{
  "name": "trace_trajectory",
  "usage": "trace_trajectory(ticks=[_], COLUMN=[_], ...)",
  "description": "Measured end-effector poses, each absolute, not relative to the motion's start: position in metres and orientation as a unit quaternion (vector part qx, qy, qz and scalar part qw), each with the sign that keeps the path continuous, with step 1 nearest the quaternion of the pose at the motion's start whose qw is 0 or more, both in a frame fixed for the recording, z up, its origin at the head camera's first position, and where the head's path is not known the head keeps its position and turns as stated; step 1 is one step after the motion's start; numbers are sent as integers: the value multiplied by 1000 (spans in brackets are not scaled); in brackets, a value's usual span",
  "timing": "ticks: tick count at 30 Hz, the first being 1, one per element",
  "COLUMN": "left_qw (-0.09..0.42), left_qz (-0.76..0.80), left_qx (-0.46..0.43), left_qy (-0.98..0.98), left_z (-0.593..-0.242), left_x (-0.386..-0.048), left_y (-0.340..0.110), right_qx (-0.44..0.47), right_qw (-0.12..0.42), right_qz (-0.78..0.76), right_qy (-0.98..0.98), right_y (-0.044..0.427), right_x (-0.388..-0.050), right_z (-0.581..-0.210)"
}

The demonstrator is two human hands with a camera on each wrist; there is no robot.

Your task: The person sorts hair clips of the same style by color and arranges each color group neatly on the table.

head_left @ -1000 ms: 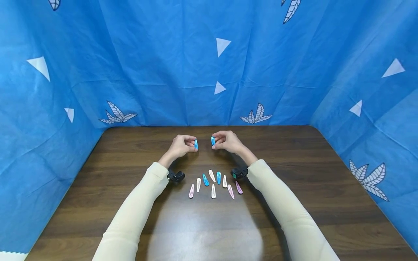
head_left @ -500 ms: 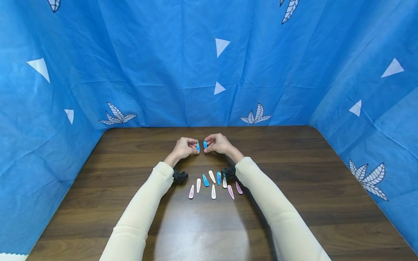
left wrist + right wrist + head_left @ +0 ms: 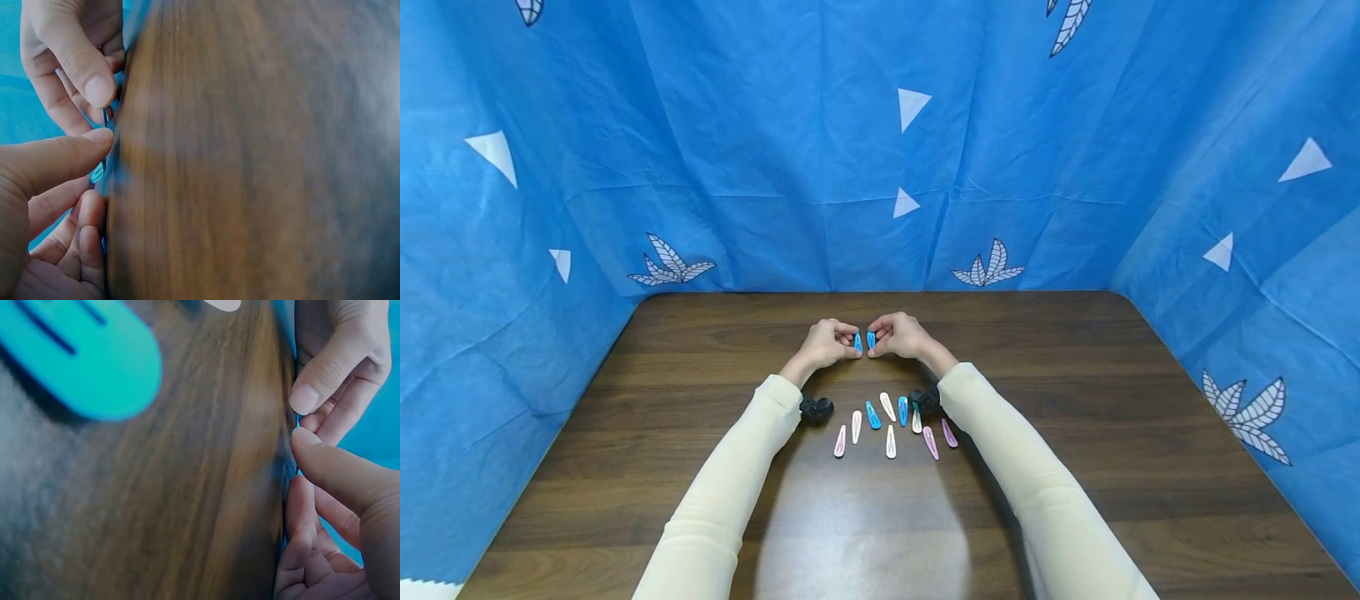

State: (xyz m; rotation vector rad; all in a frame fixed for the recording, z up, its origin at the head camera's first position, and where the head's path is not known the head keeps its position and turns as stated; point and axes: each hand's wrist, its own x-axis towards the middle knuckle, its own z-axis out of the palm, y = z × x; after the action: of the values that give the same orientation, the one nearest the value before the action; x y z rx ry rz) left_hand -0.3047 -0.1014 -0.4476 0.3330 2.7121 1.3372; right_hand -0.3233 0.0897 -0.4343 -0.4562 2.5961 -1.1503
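Near the back of the table, my left hand point(image 3: 825, 343) pinches a blue snap hair clip point(image 3: 857, 342) between thumb and fingers. Facing it across a narrow gap, my right hand point(image 3: 902, 336) pinches a second blue hair clip point(image 3: 871, 340). Both clips stand roughly upright. In the left wrist view, part of the left clip point(image 3: 97, 173) shows below the left thumb point(image 3: 75, 156), while the fingers hide much of it. Only a thin edge of a clip appears between the thumbs in the right wrist view.
Several loose hair clips lie nearer me: two blue, one of them this blue clip point(image 3: 872, 415), several whitish, such as this white clip point(image 3: 891, 442), and pink ones like this pink clip point(image 3: 839, 442). Blue curtains point(image 3: 775, 125) border the brown wooden table point(image 3: 1150, 433) behind and at the sides.
My right hand has come leftward and slightly nearer with its clip. My left hand has shifted a little right and nearer, so the two clips are closer together. The loose clips have stayed put.
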Motion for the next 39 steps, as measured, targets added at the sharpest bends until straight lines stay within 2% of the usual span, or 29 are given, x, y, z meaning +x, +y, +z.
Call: trace_trajectory(ticks=[21, 27, 31, 39], left_qw=[29, -12, -42, -59], left_qz=[429, 451, 466, 440], left_qx=[141, 150, 143, 179], left_qy=[891, 880, 872, 878], left_z=[-459, -462, -465, -470], left_x=[-304, -299, -296, -297], left_y=[-102, -106, -111, -111], right_qx=[-180, -203, -223, -265], right_qw=[149, 166, 156, 108], right_qz=[-381, -398, -411, -431], right_qy=[895, 879, 870, 855], right_y=[93, 109, 122, 145], right_x=[-320, -315, -307, -271], right_z=[-435, -422, -411, -403])
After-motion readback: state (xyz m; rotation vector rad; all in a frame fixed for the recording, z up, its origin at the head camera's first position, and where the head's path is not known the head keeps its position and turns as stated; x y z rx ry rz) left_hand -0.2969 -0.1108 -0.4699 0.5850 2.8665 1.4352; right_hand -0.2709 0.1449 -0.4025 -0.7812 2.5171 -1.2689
